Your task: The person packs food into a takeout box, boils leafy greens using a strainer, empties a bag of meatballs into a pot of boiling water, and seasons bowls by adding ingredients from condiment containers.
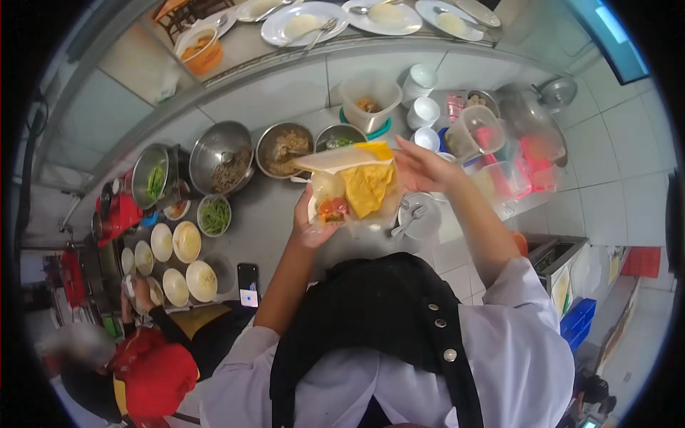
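A takeaway food box is held up over the counter, its lid raised at the far side. In it lie a folded yellow omelette, a pale mound that looks like rice, and red pieces. My left hand is closed around the box's near left side. At the right side, my right hand grips the box with its fingers partly hidden behind it. Just beyond the box are metal bowls, one with a brown chopped filling and one with chopped greens.
To the left are a metal bowl of shredded food, green vegetables and several pale bowls. A phone lies near the counter edge. A person in red works at left. Plates line the upper shelf; forks rest on a clear dish.
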The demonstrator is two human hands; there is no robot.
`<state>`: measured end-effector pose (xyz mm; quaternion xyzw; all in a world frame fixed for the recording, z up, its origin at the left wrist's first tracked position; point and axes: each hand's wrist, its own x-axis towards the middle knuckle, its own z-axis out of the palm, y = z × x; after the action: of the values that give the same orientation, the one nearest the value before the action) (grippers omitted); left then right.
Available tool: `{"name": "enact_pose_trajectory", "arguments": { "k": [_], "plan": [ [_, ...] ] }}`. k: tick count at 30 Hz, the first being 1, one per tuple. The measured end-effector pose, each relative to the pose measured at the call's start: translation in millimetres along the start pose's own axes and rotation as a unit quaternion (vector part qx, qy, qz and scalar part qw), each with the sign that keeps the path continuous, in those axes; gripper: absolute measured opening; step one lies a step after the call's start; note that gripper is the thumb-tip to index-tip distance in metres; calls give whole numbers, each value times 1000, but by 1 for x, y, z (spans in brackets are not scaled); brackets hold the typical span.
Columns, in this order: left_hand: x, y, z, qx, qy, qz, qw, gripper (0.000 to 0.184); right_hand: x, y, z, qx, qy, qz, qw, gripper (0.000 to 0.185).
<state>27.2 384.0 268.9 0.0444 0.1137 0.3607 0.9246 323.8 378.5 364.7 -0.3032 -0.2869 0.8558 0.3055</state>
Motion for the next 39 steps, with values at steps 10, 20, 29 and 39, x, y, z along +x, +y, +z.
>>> {"name": "enact_pose_trajectory", "arguments": {
  "k": [10,20,29,39],
  "plan": [
    [2,-4,29,57,26,30,998,69,-41,27,46,-297,159,-167,927,82],
    [8,36,40,205,-42,116,971,71,6,7,50,-99,110,-161,976,76],
    [-15,139,86,41,-69,247,966,72,139,-64,74,-122,86,-174,973,70],
    [62,250,77,129,48,394,909,46,279,-215,115,-250,84,-166,950,75]
  ]
}}
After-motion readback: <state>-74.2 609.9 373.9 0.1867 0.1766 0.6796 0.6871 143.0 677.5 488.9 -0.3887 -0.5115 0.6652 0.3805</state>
